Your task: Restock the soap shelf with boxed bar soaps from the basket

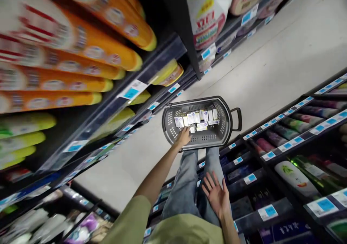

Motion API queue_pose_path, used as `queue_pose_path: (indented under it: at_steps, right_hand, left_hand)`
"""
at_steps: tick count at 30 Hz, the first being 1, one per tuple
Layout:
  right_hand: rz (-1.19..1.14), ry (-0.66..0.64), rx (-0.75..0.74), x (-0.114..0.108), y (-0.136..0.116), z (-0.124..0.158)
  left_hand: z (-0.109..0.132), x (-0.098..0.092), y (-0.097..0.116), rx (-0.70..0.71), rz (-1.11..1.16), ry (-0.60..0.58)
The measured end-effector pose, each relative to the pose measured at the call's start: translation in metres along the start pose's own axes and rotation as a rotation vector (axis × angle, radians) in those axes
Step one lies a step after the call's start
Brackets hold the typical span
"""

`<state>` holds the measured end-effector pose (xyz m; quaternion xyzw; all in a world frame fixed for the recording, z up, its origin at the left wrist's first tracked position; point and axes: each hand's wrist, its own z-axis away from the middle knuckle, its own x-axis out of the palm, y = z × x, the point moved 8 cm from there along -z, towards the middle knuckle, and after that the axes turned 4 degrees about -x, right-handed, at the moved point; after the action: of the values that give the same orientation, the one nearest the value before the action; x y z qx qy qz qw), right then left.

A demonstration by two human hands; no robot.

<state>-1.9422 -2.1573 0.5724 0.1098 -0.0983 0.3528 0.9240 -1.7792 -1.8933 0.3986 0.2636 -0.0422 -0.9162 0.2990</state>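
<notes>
A grey plastic shopping basket [208, 141] with perforated sides stands in front of my legs, its black handle [238, 119] sticking out to the right. Inside lie several small white boxes [199, 117], mostly lined up in a row, with a few loose below it. My left hand [184, 136] reaches over the near side into the basket, fingers stretched toward the boxes. One small white box [192, 129] is right beside its fingertips; whether they touch is too small to tell. My right hand [216, 195] is held over my leg, palm up, fingers spread, holding nothing.
Shelves of orange bottles [103, 52] with yellow caps rise close on the left. White pouches [207, 16] stand at the top. Another shelf [287, 143] with bottles runs along the right. Between them extends a pale aisle floor [271, 56].
</notes>
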Motion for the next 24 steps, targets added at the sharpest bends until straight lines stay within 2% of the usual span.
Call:
queue_pose_path:
  at_steps: [5,8,11,14,16,24]
  right_hand:
    - [-0.095,0.006,0.029,0.005,-0.013,-0.007]
    - [-0.127,0.029,0.074,-0.01,-0.018,-0.012]
    - [-0.177,0.028,0.14,-0.03,-0.019,-0.018]
    - [-0.239,-0.011,0.221,-0.04,-0.019,-0.02]
    - [-0.276,-0.029,0.25,-0.041,-0.021,-0.02]
    - [-0.226,-0.052,0.278,-0.04,-0.025,-0.025]
  left_hand:
    - [-0.072,0.017,0.071,0.191,-0.076,0.092]
    - [-0.123,0.028,0.11,0.273,-0.101,0.133]
    - [-0.171,0.044,0.138,0.332,-0.163,0.157]
    - [-0.206,0.063,0.149,0.327,-0.254,0.142]
    - [-0.22,0.073,0.147,0.294,-0.274,0.125]
    - [-0.225,0.084,0.138,0.245,-0.237,0.138]
